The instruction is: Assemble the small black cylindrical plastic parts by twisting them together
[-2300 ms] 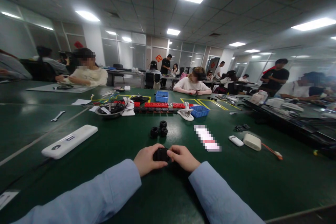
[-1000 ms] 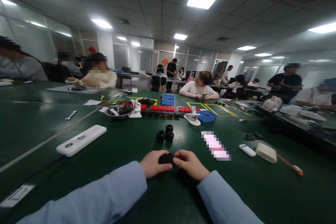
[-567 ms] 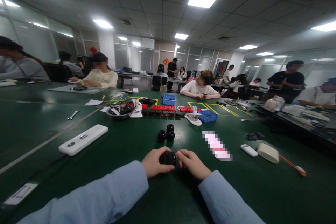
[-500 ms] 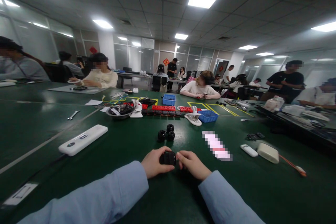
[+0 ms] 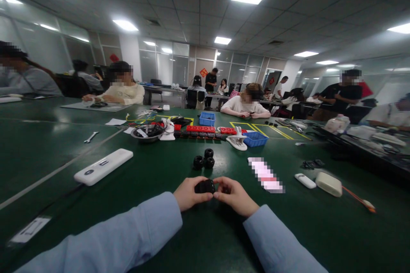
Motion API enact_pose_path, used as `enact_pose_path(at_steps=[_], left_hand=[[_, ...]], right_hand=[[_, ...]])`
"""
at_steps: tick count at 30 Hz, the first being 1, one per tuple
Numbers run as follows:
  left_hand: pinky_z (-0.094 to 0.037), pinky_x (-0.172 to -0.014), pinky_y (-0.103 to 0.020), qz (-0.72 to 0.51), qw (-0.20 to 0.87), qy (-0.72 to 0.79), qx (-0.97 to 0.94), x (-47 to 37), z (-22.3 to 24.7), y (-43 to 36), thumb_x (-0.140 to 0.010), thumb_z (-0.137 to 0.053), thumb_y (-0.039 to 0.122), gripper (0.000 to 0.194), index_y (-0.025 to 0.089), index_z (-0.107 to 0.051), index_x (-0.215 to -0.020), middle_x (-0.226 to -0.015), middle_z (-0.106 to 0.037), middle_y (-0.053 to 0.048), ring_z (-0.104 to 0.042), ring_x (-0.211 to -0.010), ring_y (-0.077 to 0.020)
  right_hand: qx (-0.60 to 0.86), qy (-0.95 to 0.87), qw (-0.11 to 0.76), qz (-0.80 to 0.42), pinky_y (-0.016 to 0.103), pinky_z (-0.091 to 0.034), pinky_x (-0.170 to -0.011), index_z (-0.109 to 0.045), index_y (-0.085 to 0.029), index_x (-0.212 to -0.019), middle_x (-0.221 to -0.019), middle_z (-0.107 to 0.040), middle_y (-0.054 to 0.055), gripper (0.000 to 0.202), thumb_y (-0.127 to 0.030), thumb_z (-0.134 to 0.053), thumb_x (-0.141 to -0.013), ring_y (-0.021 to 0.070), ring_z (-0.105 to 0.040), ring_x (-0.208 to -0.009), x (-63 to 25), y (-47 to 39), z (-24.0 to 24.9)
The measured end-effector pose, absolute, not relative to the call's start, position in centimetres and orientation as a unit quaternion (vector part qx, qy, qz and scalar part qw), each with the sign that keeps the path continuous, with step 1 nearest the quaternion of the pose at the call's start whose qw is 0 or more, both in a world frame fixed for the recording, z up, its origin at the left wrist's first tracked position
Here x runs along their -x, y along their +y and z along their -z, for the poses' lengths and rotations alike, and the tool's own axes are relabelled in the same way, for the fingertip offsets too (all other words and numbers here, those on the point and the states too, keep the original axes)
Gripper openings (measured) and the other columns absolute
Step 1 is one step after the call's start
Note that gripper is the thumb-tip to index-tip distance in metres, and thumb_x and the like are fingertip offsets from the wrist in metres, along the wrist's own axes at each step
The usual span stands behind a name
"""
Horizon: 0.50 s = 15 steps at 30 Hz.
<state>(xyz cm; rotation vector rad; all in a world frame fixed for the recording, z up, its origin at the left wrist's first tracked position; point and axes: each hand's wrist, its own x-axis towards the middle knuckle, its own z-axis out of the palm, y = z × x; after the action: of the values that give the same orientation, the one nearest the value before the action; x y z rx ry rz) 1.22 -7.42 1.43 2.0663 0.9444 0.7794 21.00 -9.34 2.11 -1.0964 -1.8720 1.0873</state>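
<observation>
Low in the centre of the head view, my left hand is closed round a small dark block-like part and holds it just above the green table. My right hand touches the part's right side with bent fingertips; a small dark thing shows between its fingers, too small to name. Beyond my hands, three black wheels stand close together on the table.
A white power bank lies left, a wrench behind it. Farther back are a metal bowl, red blocks, a white clamp and blue bins. To the right lie a pink item and a cream case. Several people sit beyond.
My right hand's fingers have spread over the right end of the dark part, which has turned slightly in my left hand. The whole view has shifted a little.
</observation>
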Motion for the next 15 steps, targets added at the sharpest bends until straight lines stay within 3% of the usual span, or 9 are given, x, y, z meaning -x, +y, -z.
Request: enact_pose_path(at_steps=[4,7,11,15], left_hand=[[-0.044,-0.071,-0.029,-0.302,0.338,0.382,-0.805,-1.37,-1.75,-7.79,-0.069,-0.066,0.039,0.04,0.017,-0.06,-0.101,-0.087,-0.064,-0.003,-0.059,-0.079,-0.0189],[-0.045,-0.075,-0.03,-0.299,0.328,0.379,-0.812,-1.5,-1.74,-7.98,-0.065,-0.069,0.035,0.046,0.02,-0.058,-0.106,-0.093,-0.065,-0.002,-0.059,-0.083,-0.0192],[-0.045,-0.08,-0.031,-0.298,0.315,0.38,-0.817,-1.58,-1.61,-7.96,-0.064,-0.069,0.034,0.048,0.022,-0.056,-0.109,-0.099,-0.064,-0.003,-0.059,-0.088,-0.02],[-0.045,-0.08,-0.033,-0.276,0.324,0.393,-0.815,-1.58,-1.65,-7.67,-0.063,-0.07,0.037,0.051,0.022,-0.056,-0.11,-0.101,-0.064,-0.004,-0.059,-0.09,-0.0219]], right_hand=[[0.43,-0.708,0.363,-0.427,0.024,-0.035,-0.052,-0.055,-0.014,-0.095,-0.063,-0.05,-0.002,0.048,-0.057,-0.055,-0.074,0.0106,-0.045,-0.055,-20.8,-9.44,-2.44],[0.445,-0.71,0.349,-0.42,0.023,-0.033,-0.05,-0.054,-0.014,-0.078,-0.06,-0.049,-0.001,0.051,-0.064,-0.044,-0.077,0.01,-0.043,-0.052,-20.73,-9.53,-2.63],[0.445,-0.719,0.321,-0.427,0.024,-0.033,-0.052,-0.052,-0.014,-0.065,-0.056,-0.049,-0.002,0.049,-0.062,-0.05,-0.075,0.0102,-0.044,-0.053,-20.84,-9.56,-2.59],[0.447,-0.716,0.327,-0.425,0.024,-0.035,-0.054,-0.057,-0.013,-0.074,-0.06,-0.051,-0.001,0.04,-0.053,-0.055,-0.076,0.011,-0.045,-0.057,-20.99,-9.45,-2.46]])
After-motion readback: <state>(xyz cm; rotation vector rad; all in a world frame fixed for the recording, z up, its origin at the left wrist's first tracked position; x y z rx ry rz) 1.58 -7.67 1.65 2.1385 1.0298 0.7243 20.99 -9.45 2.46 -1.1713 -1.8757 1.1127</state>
